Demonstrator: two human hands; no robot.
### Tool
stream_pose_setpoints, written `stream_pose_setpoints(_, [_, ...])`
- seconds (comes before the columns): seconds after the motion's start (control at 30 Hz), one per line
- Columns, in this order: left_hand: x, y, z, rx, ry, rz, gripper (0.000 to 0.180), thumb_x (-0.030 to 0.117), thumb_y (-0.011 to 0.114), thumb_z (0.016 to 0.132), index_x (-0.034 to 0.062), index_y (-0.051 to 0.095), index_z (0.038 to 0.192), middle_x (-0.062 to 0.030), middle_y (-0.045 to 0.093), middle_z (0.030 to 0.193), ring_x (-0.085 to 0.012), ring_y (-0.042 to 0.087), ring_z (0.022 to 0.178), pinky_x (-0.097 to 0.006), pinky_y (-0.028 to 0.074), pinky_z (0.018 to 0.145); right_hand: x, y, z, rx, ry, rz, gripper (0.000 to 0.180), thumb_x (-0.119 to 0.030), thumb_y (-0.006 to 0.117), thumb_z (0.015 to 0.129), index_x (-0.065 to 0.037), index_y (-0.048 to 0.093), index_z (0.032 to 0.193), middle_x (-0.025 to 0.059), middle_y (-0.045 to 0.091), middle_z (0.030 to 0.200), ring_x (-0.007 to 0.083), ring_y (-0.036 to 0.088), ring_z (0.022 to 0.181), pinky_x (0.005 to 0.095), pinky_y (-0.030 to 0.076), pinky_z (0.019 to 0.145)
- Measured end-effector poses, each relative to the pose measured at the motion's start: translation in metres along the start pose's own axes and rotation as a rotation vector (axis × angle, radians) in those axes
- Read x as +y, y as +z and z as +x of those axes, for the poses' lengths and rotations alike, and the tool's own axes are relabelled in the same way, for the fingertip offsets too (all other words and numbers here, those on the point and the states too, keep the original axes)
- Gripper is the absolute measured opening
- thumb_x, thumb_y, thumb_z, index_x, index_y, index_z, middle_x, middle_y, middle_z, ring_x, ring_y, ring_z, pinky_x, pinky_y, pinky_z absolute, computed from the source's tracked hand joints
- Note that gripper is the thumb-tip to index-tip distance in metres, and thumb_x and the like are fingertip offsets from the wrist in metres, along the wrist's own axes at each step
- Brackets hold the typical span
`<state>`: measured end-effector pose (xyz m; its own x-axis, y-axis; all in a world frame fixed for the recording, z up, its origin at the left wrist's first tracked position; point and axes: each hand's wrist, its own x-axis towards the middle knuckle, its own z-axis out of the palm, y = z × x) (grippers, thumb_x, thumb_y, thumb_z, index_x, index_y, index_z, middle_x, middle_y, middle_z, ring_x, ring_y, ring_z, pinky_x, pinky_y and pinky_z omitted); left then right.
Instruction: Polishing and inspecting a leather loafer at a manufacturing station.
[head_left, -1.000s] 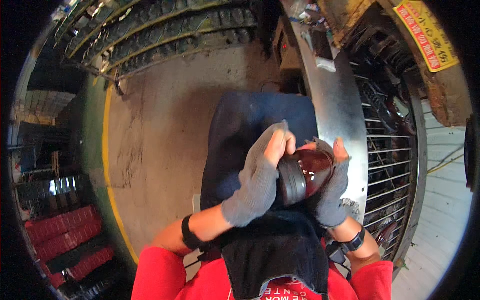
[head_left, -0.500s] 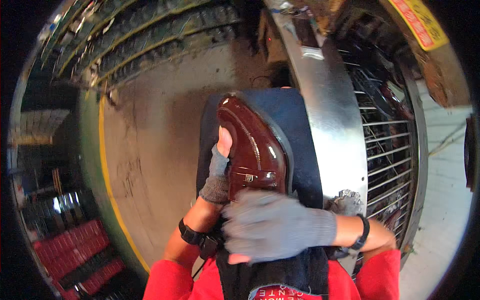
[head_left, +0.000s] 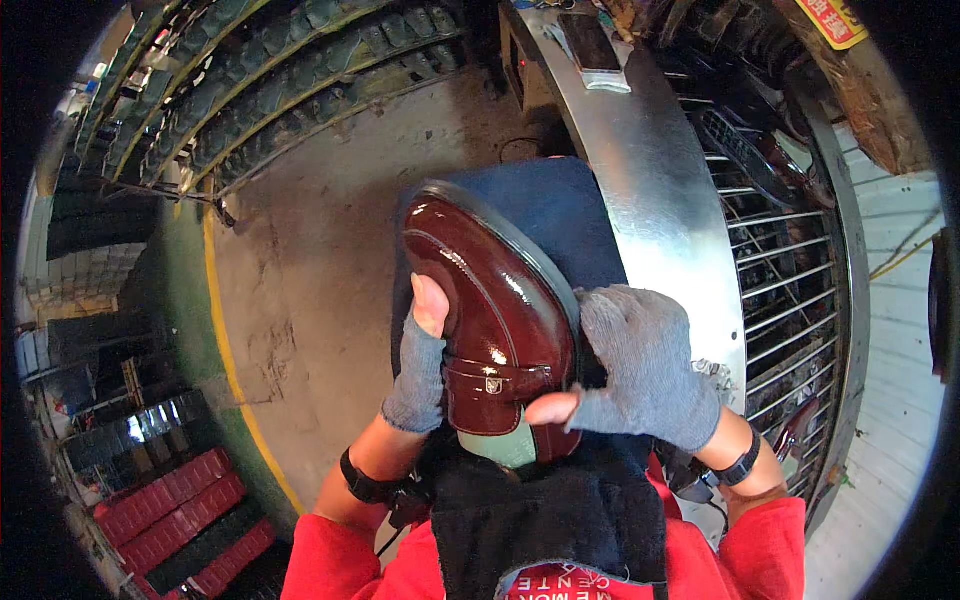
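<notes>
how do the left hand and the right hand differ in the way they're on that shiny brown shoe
The left hand rests along the side of the brown shoe, bare thumb pointing up. The right hand lies across the shoe's other side near its opening, thumb pointing inward. The right hand shows its back broadly; the left shows edge-on. Both wear grey fingerless gloves.

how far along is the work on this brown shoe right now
The glossy brown shoe already shines all over its upper, so the finish looks done. Left hand and right hand, in grey gloves, hold it over a dark cloth, seemingly checking it. Racked shoes may remain; I cannot tell.
</notes>
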<state>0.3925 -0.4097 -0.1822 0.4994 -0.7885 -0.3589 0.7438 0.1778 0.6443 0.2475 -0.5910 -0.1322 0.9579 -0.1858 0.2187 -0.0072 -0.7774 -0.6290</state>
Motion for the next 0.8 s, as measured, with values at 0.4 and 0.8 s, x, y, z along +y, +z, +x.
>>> stream_pose_setpoints(0.4, [0.005,-0.008,-0.017,0.194,0.046,0.184,0.101,0.086,0.046,0.092,0.0081,0.043,0.156,-0.018,0.058,0.148,-0.0347,0.061,0.131,-0.051,0.052,0.112,-0.008,0.05,-0.019,-0.052,0.404,0.703,0.103,-0.054,0.079,0.088,0.005,0.032,0.158,0.0271,0.072,0.114,0.0395,0.075,0.103,0.0451,0.056,0.093])
stream_pose_setpoints(0.8, [0.003,0.036,-0.027,0.065,0.276,0.502,0.084,0.049,0.071,0.097,0.0028,0.035,0.158,-0.0168,0.053,0.15,-0.0291,0.056,0.134,-0.043,0.045,0.114,-0.031,-0.014,0.04,0.139,0.091,0.465,0.068,-0.024,0.079,0.09,0.0,0.052,0.147,0.0201,0.068,0.13,0.0309,0.07,0.117,0.0383,0.054,0.1])
